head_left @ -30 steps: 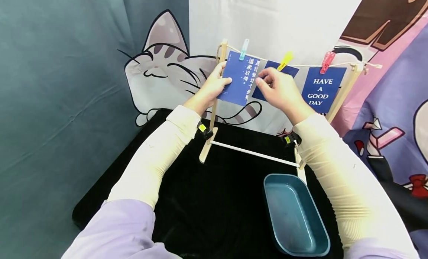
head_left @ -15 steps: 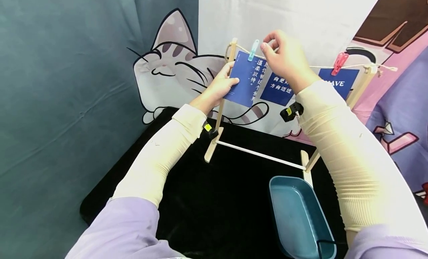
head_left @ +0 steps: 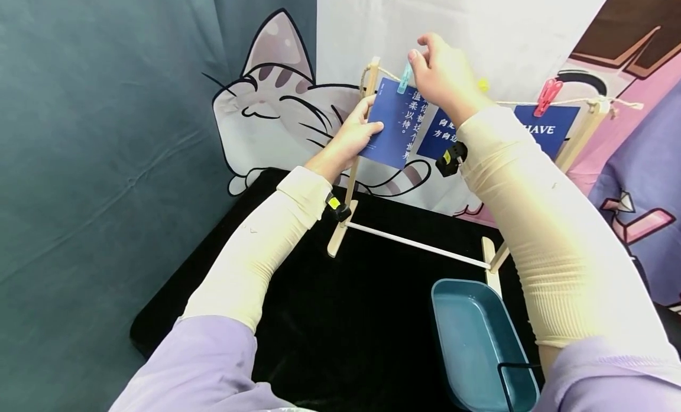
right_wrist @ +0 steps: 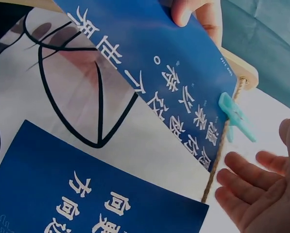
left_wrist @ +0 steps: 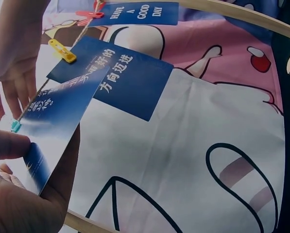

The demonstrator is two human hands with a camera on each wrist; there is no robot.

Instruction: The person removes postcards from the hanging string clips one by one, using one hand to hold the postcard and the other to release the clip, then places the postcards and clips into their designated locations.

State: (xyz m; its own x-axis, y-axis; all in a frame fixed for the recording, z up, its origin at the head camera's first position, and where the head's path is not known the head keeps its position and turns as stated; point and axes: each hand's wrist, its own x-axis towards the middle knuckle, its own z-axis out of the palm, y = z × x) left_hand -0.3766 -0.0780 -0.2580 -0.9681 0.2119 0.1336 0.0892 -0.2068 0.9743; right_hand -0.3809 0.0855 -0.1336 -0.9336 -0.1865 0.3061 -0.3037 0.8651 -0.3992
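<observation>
A blue card (head_left: 392, 125) with white Chinese characters hangs at the left end of a cord (right_wrist: 209, 187). My left hand (head_left: 352, 137) pinches its left edge, thumb (left_wrist: 11, 145) on the front and fingers behind. A teal clothespin (right_wrist: 230, 110) clamps the card's top edge to the cord. Close beside that clothespin, my right hand (head_left: 446, 78) is raised with loosely bent fingers (right_wrist: 249, 177), apart from it in the right wrist view. A second blue card (left_wrist: 140, 82) hangs from a yellow clothespin (left_wrist: 62, 51), partly hidden by the right hand in the head view.
A third card (head_left: 548, 128) hangs from a pink clothespin (head_left: 548, 97). The cord spans a wooden frame with a left post (head_left: 351, 178), right post (head_left: 580, 137) and white crossbar (head_left: 417, 244). A teal bin (head_left: 468, 341) stands on the black tabletop (head_left: 330, 317).
My right hand has moved up and left from in front of the second card to beside the teal clothespin. My left hand keeps hold of the first card. The head view has shifted slightly.
</observation>
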